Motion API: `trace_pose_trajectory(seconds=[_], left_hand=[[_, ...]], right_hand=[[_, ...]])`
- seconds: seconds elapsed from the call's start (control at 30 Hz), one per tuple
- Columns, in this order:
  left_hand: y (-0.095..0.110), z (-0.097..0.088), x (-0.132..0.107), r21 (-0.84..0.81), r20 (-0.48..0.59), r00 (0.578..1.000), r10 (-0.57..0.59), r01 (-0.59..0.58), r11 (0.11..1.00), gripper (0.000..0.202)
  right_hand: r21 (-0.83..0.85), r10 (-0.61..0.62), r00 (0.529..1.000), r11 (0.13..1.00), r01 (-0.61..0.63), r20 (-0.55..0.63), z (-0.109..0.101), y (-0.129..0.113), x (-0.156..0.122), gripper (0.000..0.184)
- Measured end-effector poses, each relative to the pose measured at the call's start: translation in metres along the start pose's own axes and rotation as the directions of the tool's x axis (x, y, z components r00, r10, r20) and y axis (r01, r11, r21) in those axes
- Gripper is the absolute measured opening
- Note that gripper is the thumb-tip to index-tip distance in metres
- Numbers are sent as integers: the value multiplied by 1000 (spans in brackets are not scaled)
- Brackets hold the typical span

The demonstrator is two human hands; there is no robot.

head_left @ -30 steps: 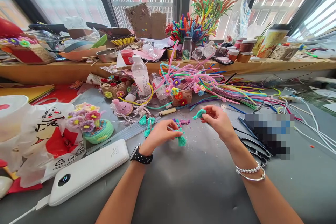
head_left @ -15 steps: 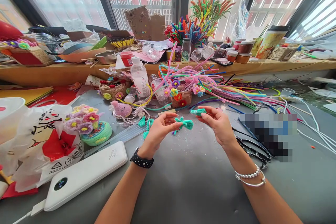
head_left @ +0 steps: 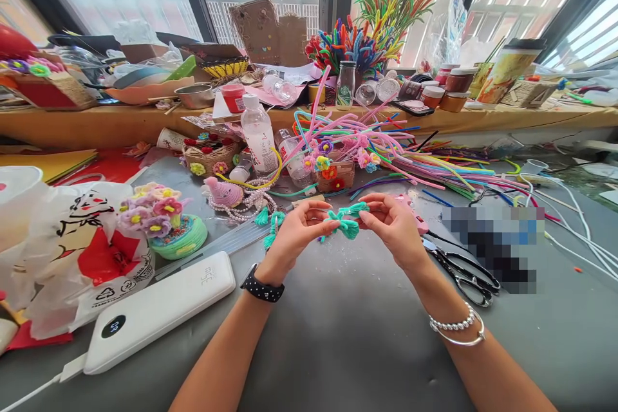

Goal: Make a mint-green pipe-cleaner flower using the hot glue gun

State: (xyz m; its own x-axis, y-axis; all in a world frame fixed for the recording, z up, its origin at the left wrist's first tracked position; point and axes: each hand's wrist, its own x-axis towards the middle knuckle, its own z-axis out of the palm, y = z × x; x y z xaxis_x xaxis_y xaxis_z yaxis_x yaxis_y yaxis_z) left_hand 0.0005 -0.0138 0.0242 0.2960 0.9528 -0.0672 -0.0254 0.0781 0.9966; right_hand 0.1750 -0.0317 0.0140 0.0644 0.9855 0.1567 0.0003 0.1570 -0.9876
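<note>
Between my two hands, above the grey table, are two teal pieces that look like yarn. My left hand [head_left: 302, 232] pinches a teal yarn bow [head_left: 348, 228] between thumb and fingers. A smaller teal yarn piece [head_left: 357, 208] is in the fingertips of my right hand [head_left: 396, 230]. The two pieces touch or overlap; whether they are joined I cannot tell. Further teal tassels [head_left: 274, 224] lie just left of my left hand. Partly behind my right hand is a pink tool [head_left: 415, 211] with a black cord.
Black-handled scissors [head_left: 466, 273] lie right of my right forearm. On the left are a white power bank [head_left: 164, 312], a yarn flower pot [head_left: 178, 239] and a plastic bag [head_left: 72, 257]. Behind, pipe cleaners [head_left: 434, 167], bottles [head_left: 258, 132] and a flower basket [head_left: 338, 174] crowd the table.
My right hand has moved left and brought its teal yarn piece against the bow in my left hand. The pink tool behind my right hand now shows more.
</note>
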Motion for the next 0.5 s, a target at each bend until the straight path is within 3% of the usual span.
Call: trace_pose_trajectory(seconds=[0.23, 0.5], left_hand=[[1, 3, -1, 22, -29, 1000, 4, -3, 1000, 42], [2, 4, -1, 25, -32, 999, 6, -5, 1000, 42]], right_hand=[[-128, -42, 999, 991, 41, -2, 2, -2, -3, 26], [-154, -27, 1000, 988, 25, -9, 5, -2, -5, 24]])
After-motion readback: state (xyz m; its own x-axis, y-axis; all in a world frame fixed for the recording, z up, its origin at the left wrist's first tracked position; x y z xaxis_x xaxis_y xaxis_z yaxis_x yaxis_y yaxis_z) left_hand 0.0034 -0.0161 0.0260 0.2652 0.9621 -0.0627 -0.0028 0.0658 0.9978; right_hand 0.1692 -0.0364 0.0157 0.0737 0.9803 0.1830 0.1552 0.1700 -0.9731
